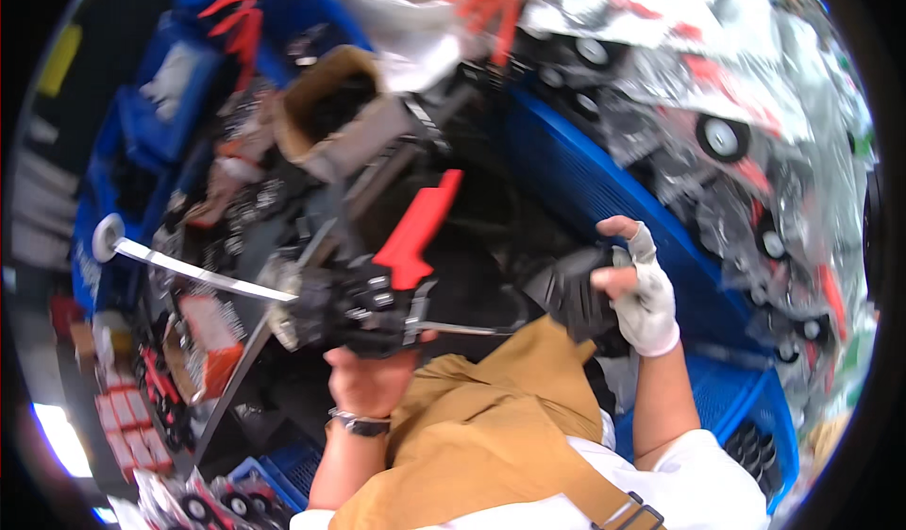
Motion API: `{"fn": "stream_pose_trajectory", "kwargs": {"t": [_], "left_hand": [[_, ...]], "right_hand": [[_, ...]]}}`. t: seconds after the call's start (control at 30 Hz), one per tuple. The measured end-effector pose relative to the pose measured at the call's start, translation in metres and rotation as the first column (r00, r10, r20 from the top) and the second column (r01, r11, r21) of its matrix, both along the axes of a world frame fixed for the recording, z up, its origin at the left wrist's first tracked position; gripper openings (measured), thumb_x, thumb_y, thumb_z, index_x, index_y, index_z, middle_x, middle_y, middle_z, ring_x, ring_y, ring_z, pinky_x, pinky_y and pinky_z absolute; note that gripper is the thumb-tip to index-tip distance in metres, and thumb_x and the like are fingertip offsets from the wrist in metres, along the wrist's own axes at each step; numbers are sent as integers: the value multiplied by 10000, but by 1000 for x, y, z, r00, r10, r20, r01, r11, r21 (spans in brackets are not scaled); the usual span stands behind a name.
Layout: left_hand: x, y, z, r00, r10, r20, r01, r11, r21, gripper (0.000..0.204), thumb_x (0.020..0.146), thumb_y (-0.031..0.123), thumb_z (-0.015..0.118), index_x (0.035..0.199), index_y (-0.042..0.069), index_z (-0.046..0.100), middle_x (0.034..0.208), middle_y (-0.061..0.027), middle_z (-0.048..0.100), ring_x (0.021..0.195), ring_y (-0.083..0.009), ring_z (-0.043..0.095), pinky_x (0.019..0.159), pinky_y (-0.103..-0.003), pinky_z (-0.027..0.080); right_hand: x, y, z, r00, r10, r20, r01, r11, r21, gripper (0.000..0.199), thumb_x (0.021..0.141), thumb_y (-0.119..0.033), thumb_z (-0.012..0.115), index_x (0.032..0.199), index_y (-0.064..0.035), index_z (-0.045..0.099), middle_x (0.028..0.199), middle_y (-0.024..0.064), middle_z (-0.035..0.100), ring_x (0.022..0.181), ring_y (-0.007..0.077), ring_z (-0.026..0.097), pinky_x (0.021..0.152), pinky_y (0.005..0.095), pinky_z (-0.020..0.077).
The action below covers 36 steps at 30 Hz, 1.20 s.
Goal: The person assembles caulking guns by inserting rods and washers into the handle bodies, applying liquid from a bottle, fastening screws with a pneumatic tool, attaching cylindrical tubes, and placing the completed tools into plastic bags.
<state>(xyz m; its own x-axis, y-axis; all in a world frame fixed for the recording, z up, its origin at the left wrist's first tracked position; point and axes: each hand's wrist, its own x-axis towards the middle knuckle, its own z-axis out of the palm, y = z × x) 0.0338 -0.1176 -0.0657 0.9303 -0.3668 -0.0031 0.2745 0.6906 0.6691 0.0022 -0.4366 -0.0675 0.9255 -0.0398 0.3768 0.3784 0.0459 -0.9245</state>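
tan apron (472,445) and white sleeves lie nearest the camera, with both forearms reaching up from the lower edge. the left hand (373,379), a dark band (360,423) at its wrist, is closed on the near side of a black assembly (354,308), most of its fingers hidden; its forearm stands nearly upright. the assembly is held above the lap, left of centre, and a pale rod (203,272) runs out from it leftward to a round white disc (109,237). a red piece (420,233) slants up beside the assembly (blur hides whether they are joined). the right hand (644,294), in a white glove with bare fingertips, is raised with its thumb and a finger spread apart. just beside them is a dark, rounded thing (574,294); whether the hand grips it, i cannot tell. behind that hand runs a blue crate (623,195), with plastic-wrapped wheeled parts (722,138) beyond.
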Motion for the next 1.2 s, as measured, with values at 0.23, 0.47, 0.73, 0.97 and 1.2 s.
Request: {"fn": "stream_pose_trajectory", "kwargs": {"t": [0.23,0.47,0.73,0.97,1.2], "left_hand": [[-15,-19,6,993,-49,-108,35,991,-126,929,638,602,812,1353,130,454,1305,3,510,1213,-176,500,1040,-396,411],[-23,7,15,967,181,-180,-192,980,-47,612,800,-35,712,1348,83,465,1268,-34,558,1191,-173,532,1000,-349,440],[2,86,58,917,395,65,-391,849,356,367,904,239,642,1182,12,563,1012,-64,671,873,-168,662,784,-318,558],[32,137,79,963,224,-154,-17,615,789,500,932,485,554,1020,-3,619,718,-74,663,472,-162,616,370,-243,477],[13,200,93,691,64,720,-650,-380,658,287,933,241,558,861,14,718,748,-155,671,613,-276,656,604,-350,520]], "right_hand": [[80,134,70,793,495,355,-296,823,-485,440,772,7,683,1194,-62,585,1126,133,587,989,367,587,857,437,498],[83,193,65,765,14,643,345,836,-428,473,771,-142,733,1220,-107,591,1207,121,586,1096,379,559,945,486,445],[114,161,38,850,-347,397,470,840,-272,337,954,-154,578,1246,6,524,1141,135,584,984,265,591,856,344,464],[233,48,-94,600,-788,-138,655,583,-481,712,804,-46,609,1457,-6,327,1460,194,344,1327,329,388,1121,404,314],[279,39,-128,774,-624,-112,552,751,-363,735,777,-11,699,1429,10,359,1392,180,421,1284,288,427,1112,378,319]]}}
